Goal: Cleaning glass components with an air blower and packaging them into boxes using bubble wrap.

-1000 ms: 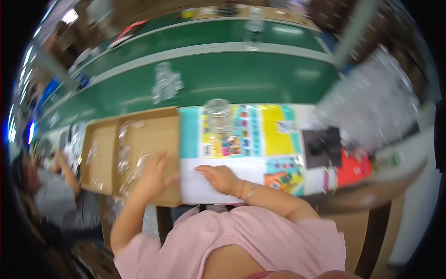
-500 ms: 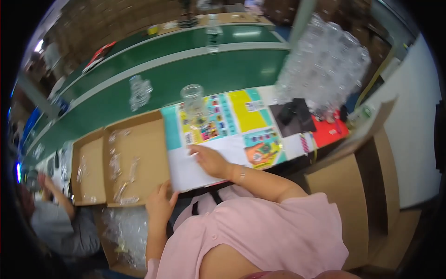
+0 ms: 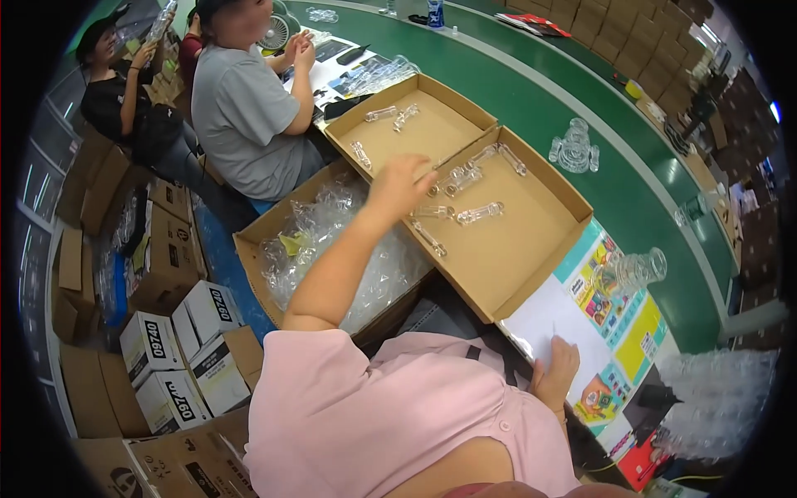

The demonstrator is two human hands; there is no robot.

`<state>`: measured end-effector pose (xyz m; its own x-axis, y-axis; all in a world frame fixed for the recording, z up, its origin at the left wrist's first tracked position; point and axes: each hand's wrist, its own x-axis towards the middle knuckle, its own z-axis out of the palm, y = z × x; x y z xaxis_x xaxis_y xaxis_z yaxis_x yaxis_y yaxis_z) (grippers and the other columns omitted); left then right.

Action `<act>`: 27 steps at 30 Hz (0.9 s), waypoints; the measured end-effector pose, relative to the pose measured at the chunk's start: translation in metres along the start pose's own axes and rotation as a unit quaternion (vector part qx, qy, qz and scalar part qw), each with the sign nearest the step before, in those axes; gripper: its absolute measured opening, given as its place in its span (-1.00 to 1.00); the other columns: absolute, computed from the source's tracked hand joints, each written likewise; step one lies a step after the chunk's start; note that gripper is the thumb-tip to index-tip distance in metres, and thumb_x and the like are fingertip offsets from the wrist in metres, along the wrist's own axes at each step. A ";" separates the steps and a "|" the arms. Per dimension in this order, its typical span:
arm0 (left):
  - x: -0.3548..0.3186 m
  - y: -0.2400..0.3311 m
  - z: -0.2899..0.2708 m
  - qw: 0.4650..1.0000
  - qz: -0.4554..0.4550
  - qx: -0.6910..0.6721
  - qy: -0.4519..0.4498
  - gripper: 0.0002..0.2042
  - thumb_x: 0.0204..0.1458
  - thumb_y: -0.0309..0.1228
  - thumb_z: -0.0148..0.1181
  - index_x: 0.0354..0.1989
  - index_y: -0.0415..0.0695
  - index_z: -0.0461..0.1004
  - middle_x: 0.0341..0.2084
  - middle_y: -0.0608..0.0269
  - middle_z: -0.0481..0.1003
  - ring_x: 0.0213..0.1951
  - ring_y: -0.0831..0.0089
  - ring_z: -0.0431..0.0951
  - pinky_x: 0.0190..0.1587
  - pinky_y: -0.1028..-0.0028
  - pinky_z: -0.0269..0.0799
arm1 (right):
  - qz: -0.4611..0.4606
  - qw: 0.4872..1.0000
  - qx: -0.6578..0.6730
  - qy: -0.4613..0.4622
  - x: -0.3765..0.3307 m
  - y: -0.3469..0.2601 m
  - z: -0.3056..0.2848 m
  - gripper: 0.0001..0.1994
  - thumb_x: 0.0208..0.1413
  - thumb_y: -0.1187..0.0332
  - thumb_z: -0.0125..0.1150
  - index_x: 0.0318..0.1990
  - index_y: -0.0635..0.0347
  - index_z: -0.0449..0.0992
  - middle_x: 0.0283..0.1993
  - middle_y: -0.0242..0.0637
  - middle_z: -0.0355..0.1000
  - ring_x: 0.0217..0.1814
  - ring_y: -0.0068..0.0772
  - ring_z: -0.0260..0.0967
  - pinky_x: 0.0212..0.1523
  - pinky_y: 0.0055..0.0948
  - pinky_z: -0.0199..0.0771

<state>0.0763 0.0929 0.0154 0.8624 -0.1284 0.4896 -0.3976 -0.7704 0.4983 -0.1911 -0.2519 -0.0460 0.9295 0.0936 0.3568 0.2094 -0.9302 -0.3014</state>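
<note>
My left hand (image 3: 400,189) reaches over the near side of a shallow cardboard tray (image 3: 531,278), close to where it meets a second tray (image 3: 444,148). Its fingers are apart, and nothing shows in them. Small clear plastic tube-like pieces (image 3: 480,213) lie scattered in the tray beside that hand, and a few more (image 3: 405,117) in the second tray. My right hand (image 3: 558,373) rests at the near edge of a white sheet (image 3: 540,319), thumb apart from the bent fingers. I see nothing held there. A clear ribbed plastic container (image 3: 635,270) lies past the sheet.
An open carton of clear plastic bags (image 3: 365,282) stands below the trays. A co-worker in grey (image 3: 245,116) sits at the far left with hands together; another person (image 3: 124,104) stands behind. Stacked boxes (image 3: 170,357) fill the left floor. A green conveyor (image 3: 531,116) runs behind the trays.
The view has swung left. My left hand has moved from the table edge by the tray to over the tray; my right hand has drawn back to the sheet's near edge.
</note>
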 end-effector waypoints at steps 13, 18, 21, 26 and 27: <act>0.140 -0.131 0.073 0.939 -0.277 0.175 -0.106 -0.58 -0.13 -0.16 0.21 -0.15 -0.20 0.45 -0.15 -0.08 0.44 -0.09 0.12 0.45 -0.04 0.25 0.35 | -0.035 0.999 -0.034 -0.003 -0.009 0.009 0.007 -0.64 -0.02 0.28 0.02 -0.08 0.30 0.31 -0.02 -0.05 0.28 0.03 -0.01 0.19 0.11 -0.01 0.10; 0.144 -0.134 0.068 0.950 -0.238 0.170 -0.108 -0.61 -0.16 -0.22 0.26 -0.20 -0.22 0.45 -0.23 -0.02 0.48 -0.17 0.18 0.49 -0.12 0.31 0.38 | -0.036 0.999 -0.031 -0.010 -0.007 0.008 0.005 -0.68 -0.03 0.30 0.07 -0.14 0.32 0.35 -0.05 -0.06 0.31 0.02 -0.06 0.23 0.10 -0.05 0.14; 0.142 -0.111 0.044 0.979 -0.196 -0.017 -0.060 -0.67 -0.16 -0.34 0.28 -0.23 -0.24 0.44 -0.29 0.08 0.50 -0.25 0.35 0.51 -0.18 0.43 0.40 | -0.036 0.999 -0.032 -0.011 -0.005 0.007 0.004 -0.67 -0.03 0.30 0.07 -0.14 0.32 0.35 -0.05 -0.06 0.31 0.03 -0.06 0.22 0.09 -0.05 0.14; 0.107 -0.017 0.009 0.938 -0.090 -0.335 0.012 -0.72 -0.06 -0.53 0.18 -0.14 -0.23 0.36 -0.35 0.23 0.43 -0.29 0.55 0.44 -0.22 0.59 0.37 | -0.039 0.999 -0.011 -0.006 -0.003 0.009 0.002 -0.65 0.00 0.28 0.04 -0.11 0.33 0.34 -0.03 -0.06 0.30 0.04 -0.07 0.22 0.11 -0.06 0.12; 0.097 -0.003 0.006 0.912 -0.085 -0.400 -0.005 -0.69 -0.04 -0.49 0.17 -0.11 -0.21 0.32 -0.35 0.26 0.42 -0.29 0.53 0.45 -0.20 0.58 0.38 | -0.035 0.999 -0.013 -0.008 -0.002 0.009 0.002 -0.65 0.00 0.28 0.04 -0.11 0.33 0.34 -0.03 -0.06 0.30 0.04 -0.07 0.22 0.11 -0.06 0.12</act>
<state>0.1632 0.0785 0.0570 0.9341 -0.0578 0.3523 -0.3560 -0.0772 0.9313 -0.1907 -0.2598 -0.0511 0.9177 0.1632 0.3621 0.2652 -0.9304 -0.2528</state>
